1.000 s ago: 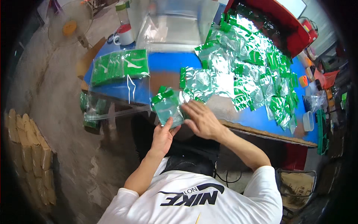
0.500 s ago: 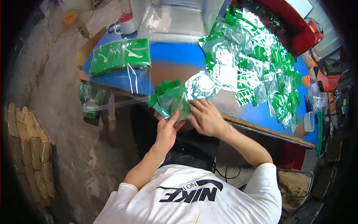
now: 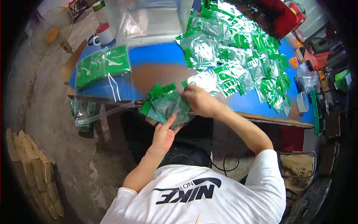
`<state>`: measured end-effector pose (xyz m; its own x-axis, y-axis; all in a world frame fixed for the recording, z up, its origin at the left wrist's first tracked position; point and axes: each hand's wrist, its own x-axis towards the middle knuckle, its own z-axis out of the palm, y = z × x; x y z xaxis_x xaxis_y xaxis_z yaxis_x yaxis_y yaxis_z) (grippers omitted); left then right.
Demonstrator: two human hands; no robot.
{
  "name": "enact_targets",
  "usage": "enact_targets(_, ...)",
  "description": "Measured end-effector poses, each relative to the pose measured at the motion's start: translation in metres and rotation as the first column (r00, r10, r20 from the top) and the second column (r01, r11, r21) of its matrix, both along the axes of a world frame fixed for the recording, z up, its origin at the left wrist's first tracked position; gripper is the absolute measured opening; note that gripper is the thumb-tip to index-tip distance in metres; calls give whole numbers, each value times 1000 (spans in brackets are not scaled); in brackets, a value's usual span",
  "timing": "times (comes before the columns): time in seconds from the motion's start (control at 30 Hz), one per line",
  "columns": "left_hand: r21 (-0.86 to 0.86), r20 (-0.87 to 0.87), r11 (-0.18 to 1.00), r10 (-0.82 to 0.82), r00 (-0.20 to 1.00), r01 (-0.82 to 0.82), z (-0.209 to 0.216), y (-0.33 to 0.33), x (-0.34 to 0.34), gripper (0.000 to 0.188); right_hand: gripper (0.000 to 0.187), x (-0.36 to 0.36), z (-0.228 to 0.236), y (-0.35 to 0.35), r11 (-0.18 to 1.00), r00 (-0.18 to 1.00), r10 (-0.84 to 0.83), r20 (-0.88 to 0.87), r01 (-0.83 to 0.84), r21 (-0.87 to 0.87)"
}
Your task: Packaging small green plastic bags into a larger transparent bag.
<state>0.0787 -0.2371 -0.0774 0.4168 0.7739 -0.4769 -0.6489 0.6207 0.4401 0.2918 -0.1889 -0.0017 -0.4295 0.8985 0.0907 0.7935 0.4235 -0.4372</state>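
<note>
Below the table's front edge, my left hand (image 3: 164, 135) grips a fanned stack of small plastic bags (image 3: 169, 106), clear with green ends, its thumb on top. My right hand (image 3: 199, 100) is just right of the stack, its curled fingers pinching the near edge of a small shiny bag (image 3: 204, 80) at the front of the pile. Its fingertips are partly hidden. A wide, loose pile of similar bags (image 3: 238, 48) covers the right half of the table. On the left, a large clear zip bag (image 3: 119, 98) holds a neat block of green packets (image 3: 100, 68).
The blue table (image 3: 153, 54) has a worn brown patch. At its back stand a clear-lined bin (image 3: 160, 24), a white mug (image 3: 104, 34) and a red box (image 3: 270, 18). A small clear tub (image 3: 302, 102) is at right. A fan (image 3: 52, 35) and brown packages (image 3: 35, 168) stand on the left.
My right hand has moved from the held stack up to the pile's near edge. My left hand still holds the stack, now more spread. The whole view has shifted.
</note>
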Motion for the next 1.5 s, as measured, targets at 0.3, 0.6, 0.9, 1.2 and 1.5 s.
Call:
enact_targets(0.3, 158, -162, 974, -138, 977, 164, -4, -7, -6, 31, 54, 27, -15, -30, 984, 969, -113, 218, 79, 159)
enact_targets(0.6, 5, -30, 993, -118, 993, 118, -16, 0, 7, 37, 74, 94, -40, -30, 829, 832, -530, 163, 469, 305)
enact_targets(0.9, 744, -540, -73, 520, 661, 665, 55, 28, -7, 35, 36, 55, -10, -75, 984, 971, -133, -201, 153, 89)
enact_targets(1.2, 713, -670, 434, 188, 718, 551, 53, 21, -26, 23, 58, 198, -1, -18, 884, 882, -464, 77, 456, 103)
enact_targets(1.5, 381, -212, 922, 16, 977, 68, 11, -5, -51, 48, 70, 268, -29, 45, 909, 765, -270, 585, 1, 418)
